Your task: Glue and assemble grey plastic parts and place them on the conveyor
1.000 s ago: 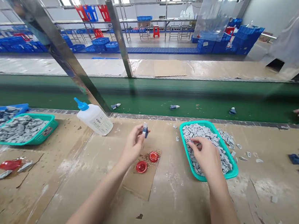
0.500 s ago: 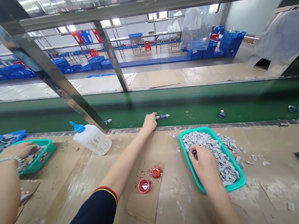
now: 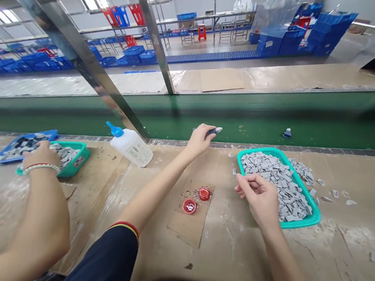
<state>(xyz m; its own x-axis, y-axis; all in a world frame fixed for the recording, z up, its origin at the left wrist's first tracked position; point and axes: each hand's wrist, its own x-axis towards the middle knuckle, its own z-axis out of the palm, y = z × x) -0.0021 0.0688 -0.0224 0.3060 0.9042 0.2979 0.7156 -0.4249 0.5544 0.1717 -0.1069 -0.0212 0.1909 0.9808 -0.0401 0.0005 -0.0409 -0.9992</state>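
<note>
My left hand (image 3: 200, 140) is over the near edge of the green belt. Its fingers are closed on a small dark blue part with a whitish tip (image 3: 217, 130). Over the left side of a teal basket (image 3: 315, 222), my right hand (image 3: 259, 197) has thumb and fingertips pinched together. Whatever sits in that pinch is too small to make out. Small grey plastic pieces (image 3: 282, 180) fill the basket. Between my arms, two red caps, a nearer one (image 3: 189, 206) and a farther one (image 3: 204, 194), stand on a wet cardboard piece (image 3: 185, 232).
A white squeeze bottle (image 3: 134, 148) with a blue nozzle stands left of my left arm. Farther left, a co-worker's hand (image 3: 43, 156) reaches to another teal basket (image 3: 74, 167) beside a blue tray (image 3: 3, 160). More dark parts (image 3: 287, 134) lie on the belt (image 3: 252, 121). A metal post slants down behind the bottle.
My left hand has taken hold of a dark blue part from the belt. My right hand has drawn back from the pieces toward the basket's left rim. The view has shifted.
</note>
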